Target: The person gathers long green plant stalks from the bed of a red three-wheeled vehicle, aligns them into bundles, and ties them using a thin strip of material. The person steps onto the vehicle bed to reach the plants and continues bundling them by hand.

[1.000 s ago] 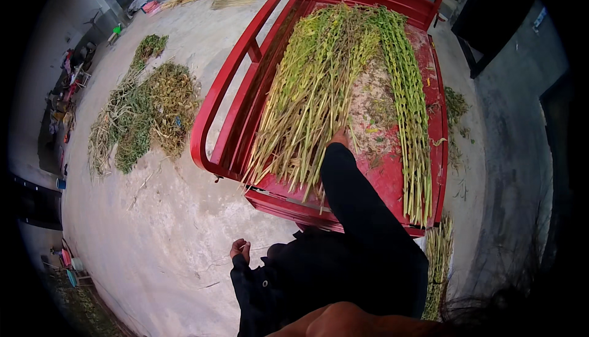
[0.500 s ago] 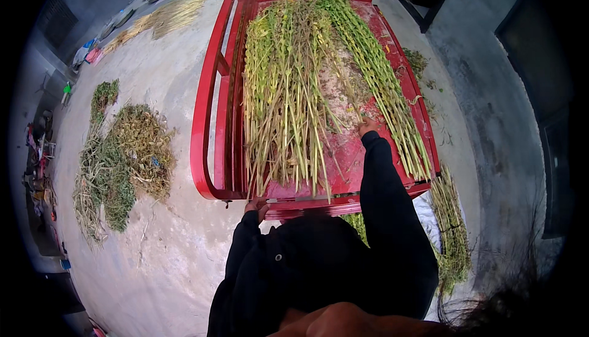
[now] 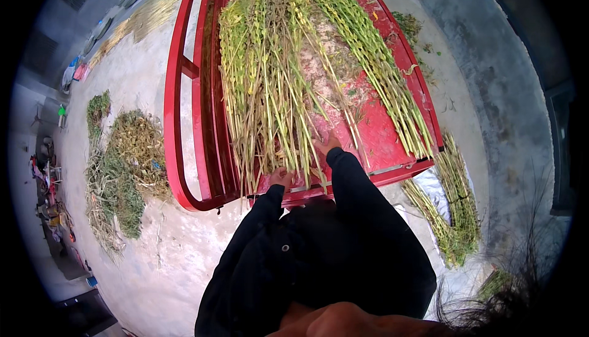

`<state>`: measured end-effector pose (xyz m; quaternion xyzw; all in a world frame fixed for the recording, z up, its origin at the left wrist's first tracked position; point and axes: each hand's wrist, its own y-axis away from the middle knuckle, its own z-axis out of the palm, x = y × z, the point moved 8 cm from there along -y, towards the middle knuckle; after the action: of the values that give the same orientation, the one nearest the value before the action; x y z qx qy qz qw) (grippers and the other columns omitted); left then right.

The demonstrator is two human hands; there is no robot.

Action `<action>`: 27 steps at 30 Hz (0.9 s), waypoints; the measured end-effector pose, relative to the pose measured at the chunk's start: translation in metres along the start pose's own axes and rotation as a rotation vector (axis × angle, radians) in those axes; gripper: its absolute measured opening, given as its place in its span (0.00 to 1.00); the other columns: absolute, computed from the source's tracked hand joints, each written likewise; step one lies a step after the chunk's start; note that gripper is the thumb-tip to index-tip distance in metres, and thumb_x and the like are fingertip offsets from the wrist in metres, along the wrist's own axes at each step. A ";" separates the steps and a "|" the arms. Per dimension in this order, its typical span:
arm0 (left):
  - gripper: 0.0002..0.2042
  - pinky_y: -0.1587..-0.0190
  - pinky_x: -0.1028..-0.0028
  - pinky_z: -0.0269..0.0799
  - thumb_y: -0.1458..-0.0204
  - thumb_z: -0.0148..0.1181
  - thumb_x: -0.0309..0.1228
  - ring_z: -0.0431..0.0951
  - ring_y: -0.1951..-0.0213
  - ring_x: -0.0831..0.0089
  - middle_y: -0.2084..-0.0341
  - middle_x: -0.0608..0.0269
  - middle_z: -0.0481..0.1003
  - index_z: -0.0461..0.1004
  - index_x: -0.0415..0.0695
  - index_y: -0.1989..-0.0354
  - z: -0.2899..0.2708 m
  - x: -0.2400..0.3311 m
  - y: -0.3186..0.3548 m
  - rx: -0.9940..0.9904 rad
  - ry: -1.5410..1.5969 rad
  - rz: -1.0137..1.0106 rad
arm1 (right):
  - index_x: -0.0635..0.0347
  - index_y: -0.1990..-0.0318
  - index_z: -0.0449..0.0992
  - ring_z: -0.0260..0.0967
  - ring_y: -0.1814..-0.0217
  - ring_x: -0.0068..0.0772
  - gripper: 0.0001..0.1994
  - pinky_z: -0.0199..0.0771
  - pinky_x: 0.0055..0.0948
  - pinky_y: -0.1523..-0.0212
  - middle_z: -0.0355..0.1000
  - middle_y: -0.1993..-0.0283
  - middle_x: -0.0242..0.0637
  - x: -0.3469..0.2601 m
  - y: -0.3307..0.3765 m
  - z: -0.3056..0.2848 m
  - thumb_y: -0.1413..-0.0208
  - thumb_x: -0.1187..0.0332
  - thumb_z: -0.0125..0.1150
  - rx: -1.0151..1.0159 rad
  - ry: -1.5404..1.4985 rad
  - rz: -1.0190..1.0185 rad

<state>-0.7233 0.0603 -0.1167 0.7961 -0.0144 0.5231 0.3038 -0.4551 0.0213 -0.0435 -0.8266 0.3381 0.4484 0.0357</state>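
A wide heap of sesame-like stalks (image 3: 264, 85), leafy and yellow-green at the far end, lies along the left of a red cart bed (image 3: 383, 134). Their bare cut ends point toward me. Low at those ends, my left hand (image 3: 281, 178) rests against the stalks near the bed's front edge, fingers apart. Farther in and to the right, my right hand (image 3: 327, 143) touches the heap's right side with its fingers spread. A few loose stalks (image 3: 351, 122) lie just right of it. Along the bed's right side runs a narrower row of green stalks (image 3: 374, 61).
A red side rail (image 3: 175, 110) bounds the bed at left. Dried plant piles (image 3: 138, 153) lie on the concrete floor beyond it. Tied stalk bundles (image 3: 460, 202) rest on a white sheet at the right front. Pale straw (image 3: 153, 11) is spread at the far left.
My right hand has moved left and nearer, away from the loose stalks at mid-bed. My left hand has come off the bed's front edge onto the stalk ends. The view has shifted.
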 end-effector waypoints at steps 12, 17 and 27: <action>0.31 0.49 0.58 0.63 0.47 0.50 0.49 0.66 0.49 0.63 0.50 0.52 0.64 0.52 0.40 0.42 0.009 0.092 -0.005 -0.505 0.552 -0.342 | 0.66 0.58 0.71 0.65 0.55 0.62 0.35 0.64 0.52 0.53 0.68 0.61 0.62 -0.117 0.038 0.052 0.65 0.41 0.59 -0.473 0.337 -0.409; 0.25 0.59 0.67 0.70 0.50 0.58 0.41 0.73 0.60 0.65 0.58 0.53 0.69 0.61 0.34 0.52 -0.007 0.119 -0.018 -0.427 0.348 -0.418 | 0.62 0.49 0.67 0.60 0.51 0.64 0.43 0.61 0.49 0.49 0.59 0.52 0.67 -0.139 0.056 0.047 0.69 0.36 0.62 -0.559 0.151 -0.394; 0.12 0.73 0.72 0.70 0.51 0.54 0.34 0.73 0.75 0.72 0.76 0.63 0.73 0.70 0.39 0.61 -0.061 0.134 -0.041 -0.130 0.399 -0.253 | 0.50 0.54 0.67 0.68 0.64 0.26 0.14 0.70 0.29 0.69 0.69 0.69 0.28 0.053 -0.050 0.102 0.45 0.58 0.53 -0.076 -0.903 0.020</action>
<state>-0.6991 0.1638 -0.0063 0.6514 0.1119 0.6258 0.4142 -0.4792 0.0686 -0.1571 -0.5456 0.2800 0.7765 0.1446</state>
